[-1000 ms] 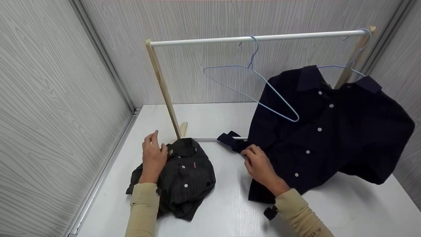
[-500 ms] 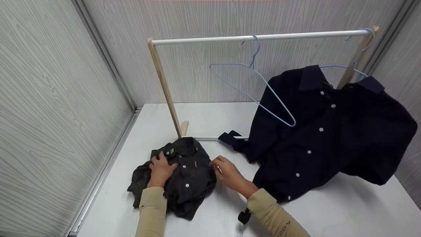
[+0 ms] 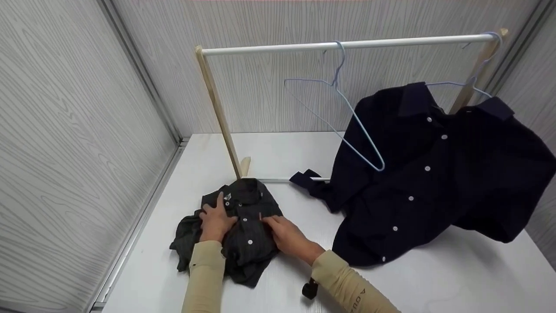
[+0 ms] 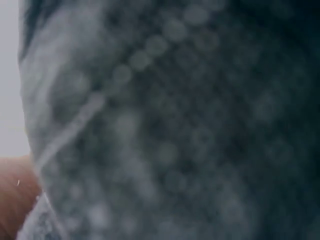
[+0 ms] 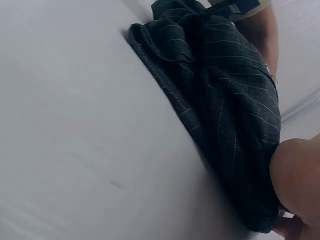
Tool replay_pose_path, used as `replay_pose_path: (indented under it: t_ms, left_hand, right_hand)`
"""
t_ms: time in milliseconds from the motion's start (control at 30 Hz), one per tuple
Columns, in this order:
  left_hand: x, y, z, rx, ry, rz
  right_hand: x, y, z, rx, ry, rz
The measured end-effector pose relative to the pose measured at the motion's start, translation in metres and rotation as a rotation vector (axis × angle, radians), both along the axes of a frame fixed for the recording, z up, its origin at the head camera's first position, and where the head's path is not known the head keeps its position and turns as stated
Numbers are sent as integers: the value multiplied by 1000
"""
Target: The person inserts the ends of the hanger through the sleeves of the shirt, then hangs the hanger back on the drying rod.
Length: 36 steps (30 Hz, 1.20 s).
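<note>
A crumpled dark grey pinstriped button-up shirt [image 3: 249,256] lies on the table, its collar away from me and white buttons up. My left hand [image 3: 216,221] rests on its left part with fingers spread, just below the collar. My right hand [image 3: 289,237] holds the shirt's right side, fingertips over the chest by a small red tag. In the right wrist view, the right hand [image 5: 300,180] is at the striped cloth [image 5: 240,115]. Blurred grey fabric [image 4: 165,125] fills most of the left wrist view.
A garment rack with a white rail [image 3: 278,48] and wooden posts stands behind. From it hang a bare blue wire hanger [image 3: 334,82] and, at right, a navy shirt [image 3: 404,174] on another hanger. The navy shirt's sleeve trails on the white table [image 3: 299,248].
My right hand has left the navy shirt's sleeve and moved left onto the grey shirt. The left hand has come down onto the grey shirt. The bare hanger has turned slightly.
</note>
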<state>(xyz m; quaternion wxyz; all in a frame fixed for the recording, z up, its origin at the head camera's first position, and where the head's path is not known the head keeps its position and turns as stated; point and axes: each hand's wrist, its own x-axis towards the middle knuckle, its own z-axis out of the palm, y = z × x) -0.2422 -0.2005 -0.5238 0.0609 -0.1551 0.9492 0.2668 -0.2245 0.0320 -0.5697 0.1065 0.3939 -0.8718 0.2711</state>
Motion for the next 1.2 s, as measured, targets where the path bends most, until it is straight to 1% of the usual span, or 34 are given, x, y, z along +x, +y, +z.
replay_pose_path:
  t_ms: [167,267,367,533,600,667,733,867,933,1067,1133,1200]
  left_hand:
    - [-1,1,2,-29,16,-10]
    - [-1,0,1,-15,59,-12]
    - [0,-3,-2,17,149,2]
    - [4,-13,-5,85,329,89]
    - [7,-15,-4,110,397,106]
    - [9,-15,-2,141,460,93]
    - [11,-12,2,185,524,62]
    - [12,-1,14,279,631,-7]
    - [13,6,21,314,667,-32]
    - [16,19,32,388,695,-89]
    - [20,25,36,426,700,-124]
    - [23,31,39,467,700,-161]
  right_hand:
    - [-1,-3,-7,9,92,-10]
    - [-1,-4,-10,18,117,-17]
    - [0,-4,-12,22,120,-20]
    - [1,-4,-12,-10,99,-6]
    - [0,-4,-12,-33,93,0]
    - [0,-3,-12,-55,88,3]
    - [-1,-2,-12,-82,74,8]
    - [-3,0,-7,-146,-6,8]
    - [-5,1,-4,-180,-67,-21]
    - [-10,1,3,-275,-221,-127]
    - [-13,1,7,-341,-286,-185]
    - [-17,1,11,-402,-339,-225]
